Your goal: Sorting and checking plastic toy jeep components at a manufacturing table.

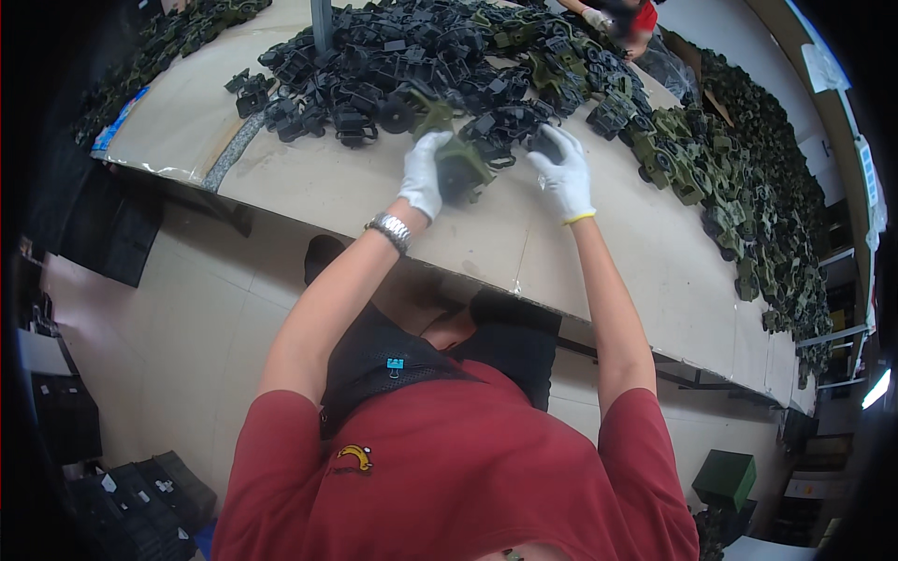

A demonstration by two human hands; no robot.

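Note:
My left hand (424,176), in a white glove, grips a green toy vehicle (474,157) with black wheels, tilted just above the table and smeared by motion. Close to its right, my right hand (567,178), gloved too, has its thumb and fingers curled round a small dark part (541,143); what kind of part it is I cannot make out. Right behind both hands lies a big heap of black toy vehicle parts (402,61) with frames and wheels.
Green toy vehicles (692,159) line the right side of the long beige table (365,192). A grey post (322,26) rises from the heap. Across the table is another person's gloved hand (596,19). Black crates (140,505) and a green box (725,478) stand on the floor.

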